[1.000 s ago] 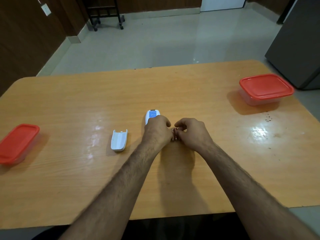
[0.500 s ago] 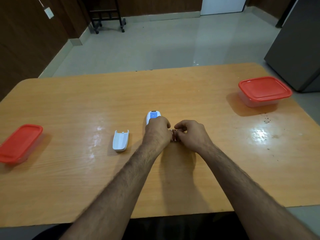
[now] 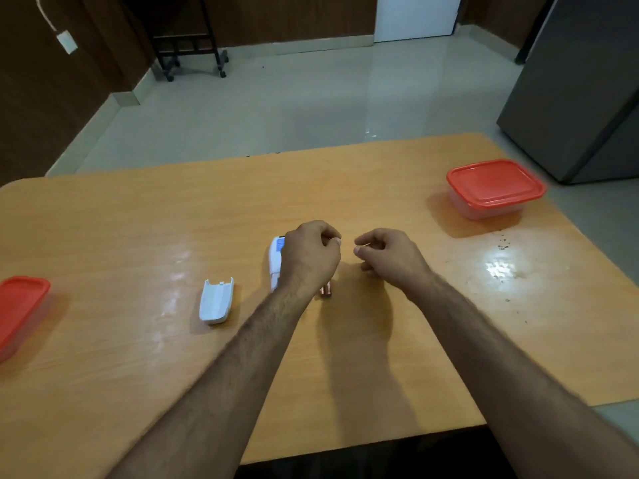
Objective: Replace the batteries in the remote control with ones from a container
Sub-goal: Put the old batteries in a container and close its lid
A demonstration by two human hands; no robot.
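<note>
Hovering over the middle of the wooden table (image 3: 138,229), our left hand (image 3: 307,257) and right hand (image 3: 390,259) sit close together but apart, each with fingers loosely curled and nothing held that we can see. Partly hidden under the left hand, the white remote control (image 3: 275,259) lies on the table, and just to its right the copper-coloured batteries (image 3: 326,290) peek out near the left wrist. Further left lies the detached battery cover (image 3: 216,300), inner side up. One red-lidded container (image 3: 494,188) stands at the far right, another red-lidded container (image 3: 19,312) at the left edge, both closed.
</note>
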